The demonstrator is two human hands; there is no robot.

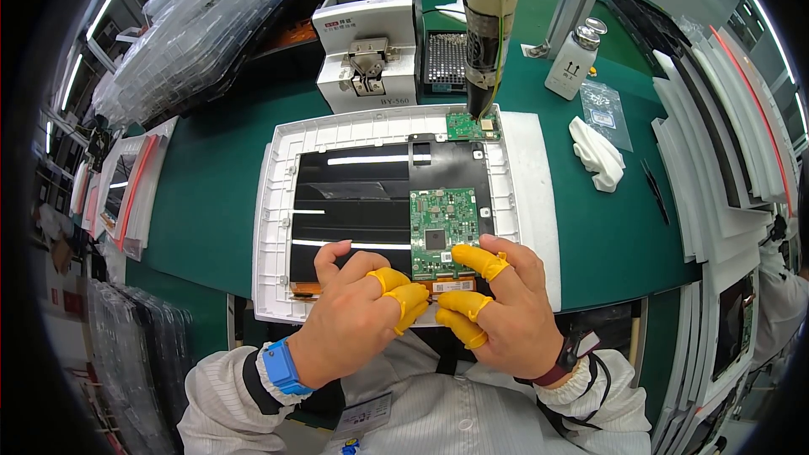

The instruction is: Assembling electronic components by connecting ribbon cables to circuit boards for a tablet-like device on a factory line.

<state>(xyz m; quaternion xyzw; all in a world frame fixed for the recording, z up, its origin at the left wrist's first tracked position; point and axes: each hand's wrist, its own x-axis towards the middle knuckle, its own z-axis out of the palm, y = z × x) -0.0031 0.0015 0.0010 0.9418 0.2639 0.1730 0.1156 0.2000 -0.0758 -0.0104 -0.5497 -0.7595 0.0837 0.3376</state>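
Note:
A white plastic frame (282, 168) lies in front of me with a black display panel (345, 219) inside it. On the panel sits a green circuit board (447, 211), an orange flex strip (451, 285) along its near edge. My left hand (358, 303) and my right hand (514, 312), both in yellow finger cots, meet at that strip. The left fingertips are pinched together; whatever is between them is hidden. The right fingers are also closed at the strip, the index fingertip over the board's lower right corner; anything they hold is too small to make out.
An electric screwdriver (487, 42) hangs over a small green board (468, 126) at the frame's far right corner. Beyond stands a white screw feeder (369, 42). To the right are a dispenser bottle (573, 63), a white cloth (597, 154), tweezers (655, 191) and stacked white panels (716, 152).

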